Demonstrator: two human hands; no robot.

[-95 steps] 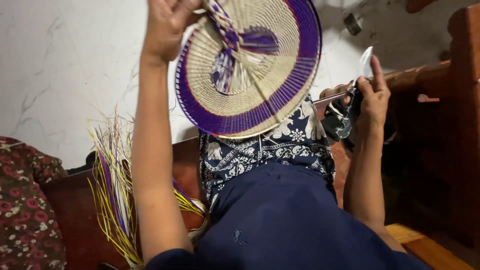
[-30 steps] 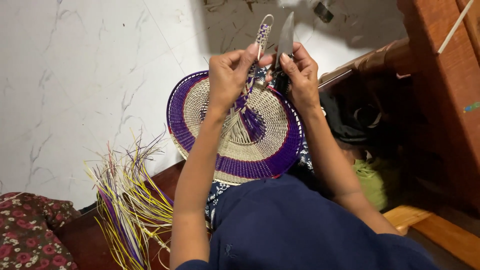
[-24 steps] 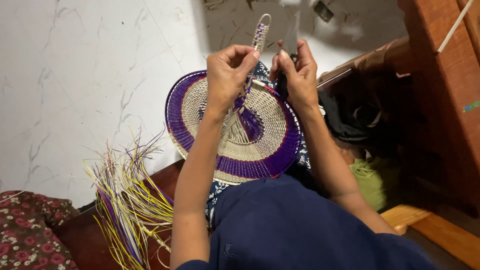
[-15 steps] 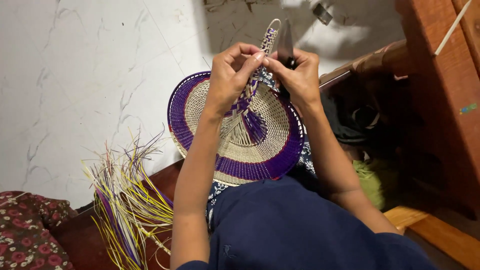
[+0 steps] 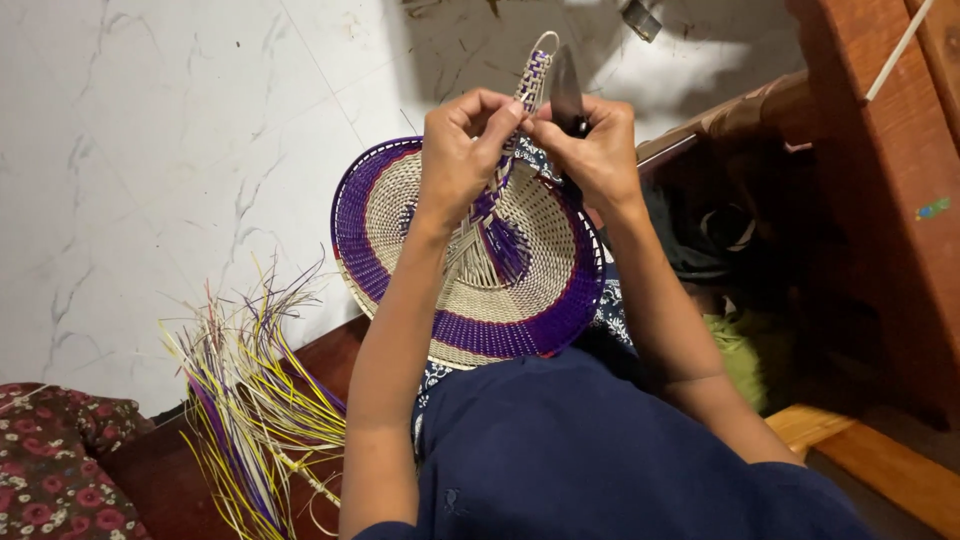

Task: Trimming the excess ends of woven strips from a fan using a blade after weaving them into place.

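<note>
At the far left near corner lies a cushion (image 5: pixel 55 470) with red flowers on it. Just right of it, a bundle of thin strips (image 5: pixel 250 400) in yellow, purple and pale colours fans out over the edge of a dark wooden seat (image 5: pixel 150 460). Behind them is a white marble floor (image 5: pixel 150 150).

In the middle, the person holds a round woven fan (image 5: pixel 470 290) over their lap. It is cream with purple bands. Its plaited handle (image 5: pixel 533 70) points away from the person, toward the floor.

The left hand (image 5: pixel 462 150) is curled shut around the bottom of the handle, with thumb and fingers pinched on it. The right hand (image 5: pixel 595 150) is right beside it, touching it at the fingertips. Its fingers are closed around small dark scissors (image 5: pixel 566 95), and the blades stick up next to the handle. You cannot tell if the blades are open.

To the right stands brown wooden furniture (image 5: pixel 860 200). Dark cloth (image 5: pixel 715 235) and a green cloth (image 5: pixel 740 350) lie beside the person's right arm.
</note>
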